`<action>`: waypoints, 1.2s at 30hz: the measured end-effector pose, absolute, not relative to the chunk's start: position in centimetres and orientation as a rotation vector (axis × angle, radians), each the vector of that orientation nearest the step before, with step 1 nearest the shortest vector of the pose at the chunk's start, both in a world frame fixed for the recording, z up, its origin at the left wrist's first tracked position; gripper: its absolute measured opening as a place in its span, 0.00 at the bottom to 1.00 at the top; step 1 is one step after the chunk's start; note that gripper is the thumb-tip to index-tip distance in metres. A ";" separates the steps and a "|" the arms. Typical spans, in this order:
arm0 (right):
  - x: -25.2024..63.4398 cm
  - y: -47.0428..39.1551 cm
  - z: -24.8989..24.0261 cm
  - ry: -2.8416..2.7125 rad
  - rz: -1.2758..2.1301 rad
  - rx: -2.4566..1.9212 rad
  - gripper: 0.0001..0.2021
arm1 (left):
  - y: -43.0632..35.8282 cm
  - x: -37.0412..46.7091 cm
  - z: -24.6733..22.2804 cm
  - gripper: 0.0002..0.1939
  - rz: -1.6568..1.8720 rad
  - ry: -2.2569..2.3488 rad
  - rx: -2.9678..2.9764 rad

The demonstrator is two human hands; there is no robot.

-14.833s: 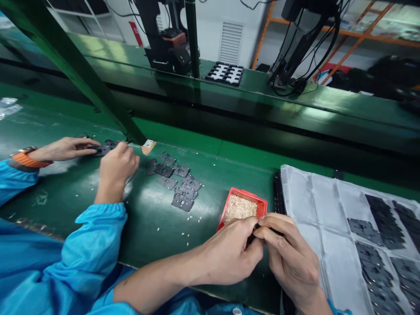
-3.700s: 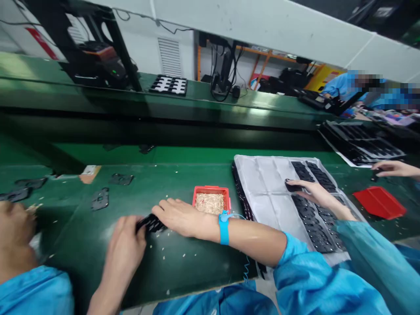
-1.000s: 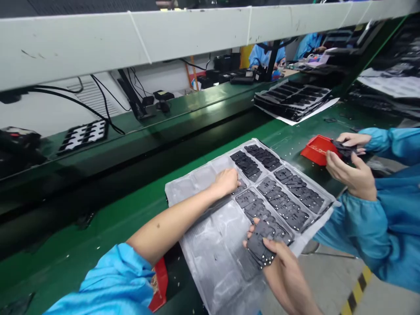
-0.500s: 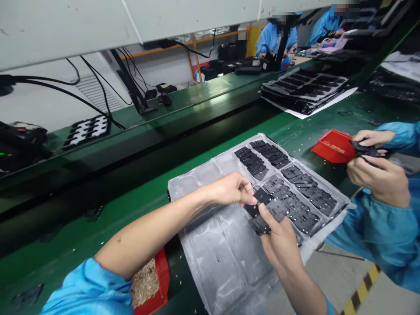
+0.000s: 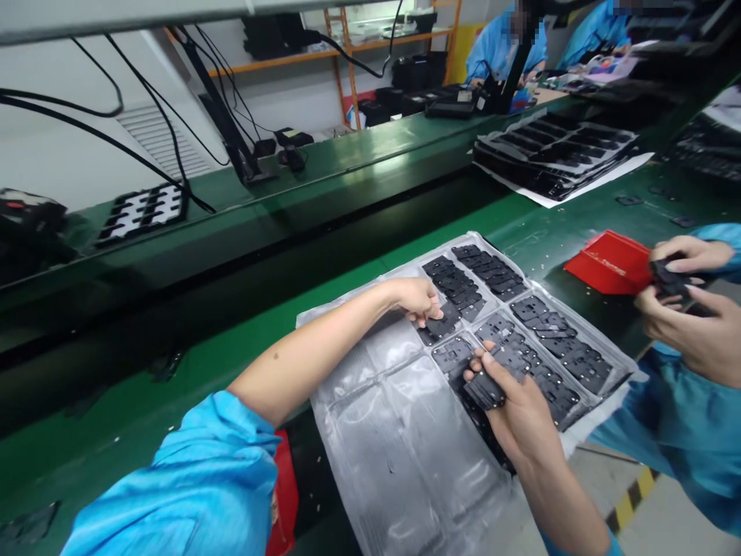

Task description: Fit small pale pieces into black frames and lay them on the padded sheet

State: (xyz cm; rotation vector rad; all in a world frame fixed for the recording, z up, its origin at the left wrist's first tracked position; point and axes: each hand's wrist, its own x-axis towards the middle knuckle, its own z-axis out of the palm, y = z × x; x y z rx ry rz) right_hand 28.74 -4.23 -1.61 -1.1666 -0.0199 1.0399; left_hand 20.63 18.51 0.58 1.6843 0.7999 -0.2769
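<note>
A translucent grey compartment tray [image 5: 399, 432] lies on the bench, its far and right compartments filled with overlapping rows of thin black plastic plates [image 5: 451, 282]. My left hand [image 5: 417, 300] reaches over the tray, fingers pinched on the edge of one black plate [image 5: 444, 320] low at a middle compartment, just in front of a filled row. Whether that plate touches the tray floor I cannot tell. My right hand [image 5: 518, 401] grips a small stack of black plates [image 5: 485, 389] between thumb and fingers, above the near middle part of the tray.
A red bin [image 5: 285, 494] stands partly behind my left sleeve. At right, a co-worker's hands [image 5: 688, 293] hold a black part beside another red bin [image 5: 610, 262]. Stacked filled trays [image 5: 556, 154] sit farther back. A raised green ledge [image 5: 347, 166] runs along the bench.
My left hand has moved away from the stack, toward the back of the tray, with a plate. My right hand still holds the stack. The view has tilted down slightly and shifted left.
</note>
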 end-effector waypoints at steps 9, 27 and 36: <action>28.5 -3.3 -1.1 -0.229 0.938 -1.347 0.27 | 13.3 16.7 3.6 0.14 -0.222 0.500 1.406; 26.9 -5.6 1.8 -0.618 0.707 -1.660 0.20 | 10.1 12.9 3.6 0.05 -0.070 0.561 1.512; 27.5 -5.9 2.3 -0.623 0.734 -1.650 0.22 | 10.2 11.8 4.7 0.10 -0.172 0.494 1.328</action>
